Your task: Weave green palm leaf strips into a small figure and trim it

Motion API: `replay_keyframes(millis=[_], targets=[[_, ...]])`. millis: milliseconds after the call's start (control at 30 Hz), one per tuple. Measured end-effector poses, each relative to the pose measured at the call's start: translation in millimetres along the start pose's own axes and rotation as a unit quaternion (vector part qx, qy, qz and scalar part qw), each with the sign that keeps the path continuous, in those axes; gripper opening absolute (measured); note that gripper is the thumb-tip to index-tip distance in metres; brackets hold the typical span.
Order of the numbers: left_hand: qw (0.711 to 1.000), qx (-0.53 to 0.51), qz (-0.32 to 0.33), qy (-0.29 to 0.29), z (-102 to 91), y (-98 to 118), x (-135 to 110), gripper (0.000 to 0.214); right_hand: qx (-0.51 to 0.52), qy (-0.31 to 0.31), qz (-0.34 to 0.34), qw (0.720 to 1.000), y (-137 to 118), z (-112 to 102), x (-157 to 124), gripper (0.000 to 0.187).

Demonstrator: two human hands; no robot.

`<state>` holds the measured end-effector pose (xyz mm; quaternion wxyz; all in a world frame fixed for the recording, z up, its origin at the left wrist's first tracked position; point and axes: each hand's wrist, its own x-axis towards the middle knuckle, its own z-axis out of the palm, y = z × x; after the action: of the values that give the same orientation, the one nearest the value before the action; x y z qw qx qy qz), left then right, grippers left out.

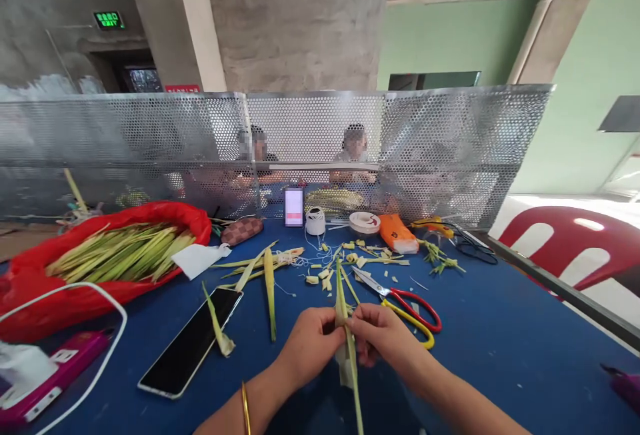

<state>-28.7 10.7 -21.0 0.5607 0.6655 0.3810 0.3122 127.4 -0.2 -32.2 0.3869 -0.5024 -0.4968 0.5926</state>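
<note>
A long pale-green husk-like leaf point(341, 298) points away from me, with its narrow tail running down toward the table's near edge. On its left side, my left hand point(313, 335) grips it between thumb and fingers. My right hand point(373, 330) pinches the same leaf from the right, close to the other thumb. A whitish flap hangs beneath the fingers. Just beyond my right hand lie scissors point(400, 302) with one red and one yellow handle, blades partly apart. Cut leaf scraps point(327, 275) are scattered ahead of both hands.
At left, a red bag point(200, 218) holds many leaves point(125, 252). A dark phone point(193, 345) lies under a loose leaf. String point(315, 222), a tape roll point(365, 223) and an orange packet point(397, 234) line the back. Behind the perforated metal screen point(320, 122) sit two people.
</note>
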Motion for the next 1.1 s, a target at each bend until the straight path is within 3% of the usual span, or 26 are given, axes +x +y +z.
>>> replay_keyframes(millis=[200,367,433,567,700,800,933,1100], targets=[[0.997,0.078,0.0,0.026,-0.1,-3,-1,0.024,-0.067,0.021,-0.057,0.996,5,-1,-1,0.04],[0.981,0.18,0.008,0.075,1.0,-4,-2,0.023,-0.204,0.076,-0.138,0.966,4,-2,-5,0.031],[0.981,0.178,0.008,0.076,0.8,-2,-2,0.023,-0.185,0.063,-0.123,0.973,1,-2,-6,0.031],[0.987,0.153,-0.001,0.059,-0.8,1,-2,0.022,-0.03,-0.002,-0.023,0.999,-9,-2,-11,0.034],[0.989,0.135,-0.011,0.052,-2.0,1,-1,0.021,0.078,-0.017,0.033,0.996,-16,-2,-17,0.035],[0.996,0.078,-0.013,0.04,-2.8,2,0,0.021,0.081,-0.012,0.021,0.996,-16,-2,-16,0.036],[0.999,-0.018,-0.012,0.035,-4.5,4,1,0.024,0.009,0.007,-0.022,1.0,-16,-1,-14,0.041],[0.992,0.057,-0.002,0.113,-4.2,-1,3,0.027,0.001,-0.007,-0.038,0.999,-13,3,-14,0.043]])
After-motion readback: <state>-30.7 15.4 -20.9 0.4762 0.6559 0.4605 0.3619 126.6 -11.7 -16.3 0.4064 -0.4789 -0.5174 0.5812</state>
